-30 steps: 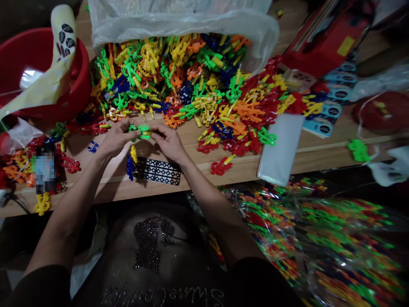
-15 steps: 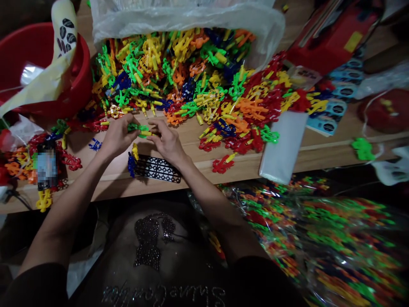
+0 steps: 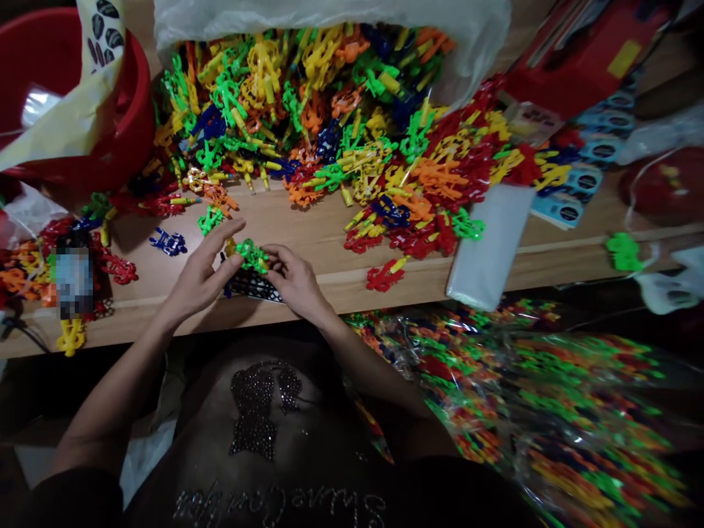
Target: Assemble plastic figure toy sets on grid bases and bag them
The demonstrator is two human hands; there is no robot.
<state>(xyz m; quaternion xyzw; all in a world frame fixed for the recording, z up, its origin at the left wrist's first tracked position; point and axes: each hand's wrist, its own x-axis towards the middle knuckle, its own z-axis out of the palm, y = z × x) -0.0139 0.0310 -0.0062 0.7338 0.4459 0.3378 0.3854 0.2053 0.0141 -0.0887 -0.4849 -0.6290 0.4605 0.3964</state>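
My right hand (image 3: 297, 282) pinches a small green plastic toy figure (image 3: 253, 255) between thumb and fingers. On its other side, my left hand (image 3: 203, 275) has its fingers stretched out and apart from the thumb, whose tip is close to the toy; whether it touches cannot be told. Under the hands lies a black perforated plastic strip (image 3: 257, 287), mostly covered, with bits of blue and yellow plastic at its left end. Another green piece (image 3: 210, 219) lies just beyond my left fingers, and a blue figure (image 3: 168, 242) is to the left.
A heap of coloured plastic figures (image 3: 308, 110) spills from a white plastic bag (image 3: 330, 15). A red basin (image 3: 140, 95) stands at left, near more figures (image 3: 118, 268). At right are clear sleeves (image 3: 489, 249), blue cards (image 3: 569, 198) and a red machine (image 3: 572, 81). Filled bags (image 3: 577, 411) sit below the table edge.
Both hands have come nearer to me, over the black strip, with a green figure. The left fingers have spread from their pinch. A green piece now lies on the table beyond them.
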